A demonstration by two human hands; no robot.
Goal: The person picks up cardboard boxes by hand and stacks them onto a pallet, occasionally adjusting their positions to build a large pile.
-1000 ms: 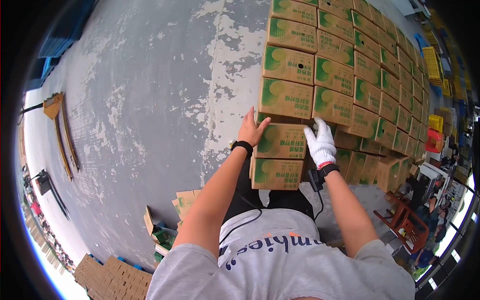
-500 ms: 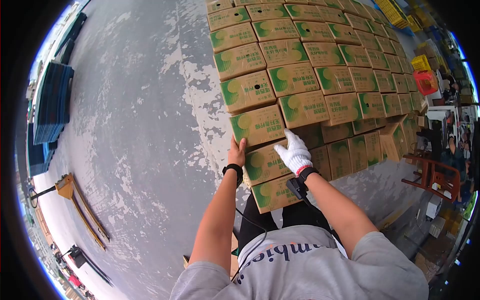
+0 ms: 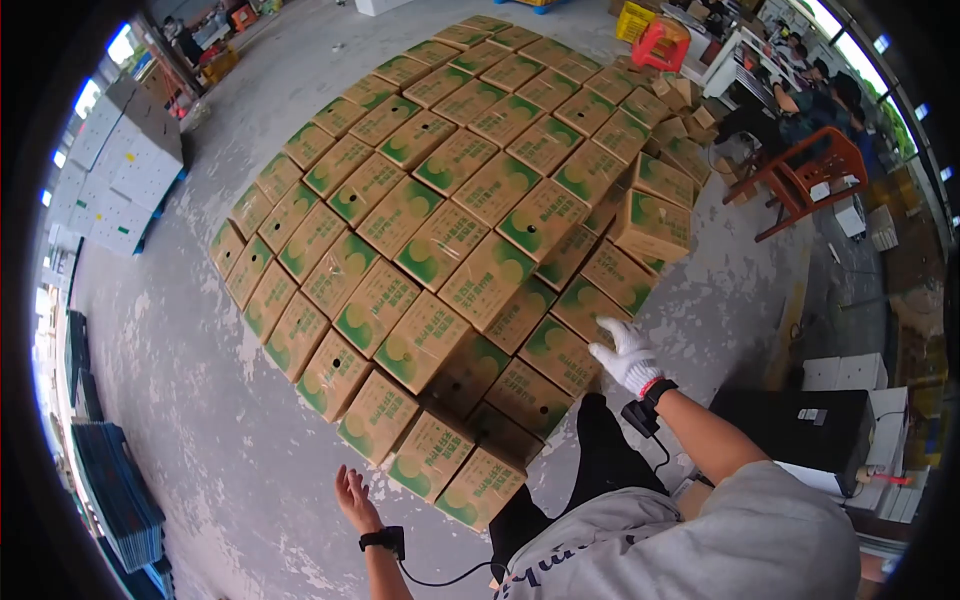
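Brown cardboard cartons with green print are packed in a wide block of rows on the floor. Beside the block's near left corner, my bare left hand is raised with its fingers apart, holding nothing. The carton nearest to it stands at the block's edge. My right hand, in a white knitted glove, is spread open and holds nothing. Its fingertips are close to a carton in the lower layer. Between the hands, a sunken gap exposes lower cartons, with two edge cartons in front of my legs.
One carton sits raised and askew on the right side. Beyond it are a brown chair, a red stool and seated people. Stacked white boxes stand far left, with blue stacked panels below.
Both hands have come away from the carton they were touching and moved apart, left hand to the left, gloved hand to the right. My view has turned, showing more of the block.
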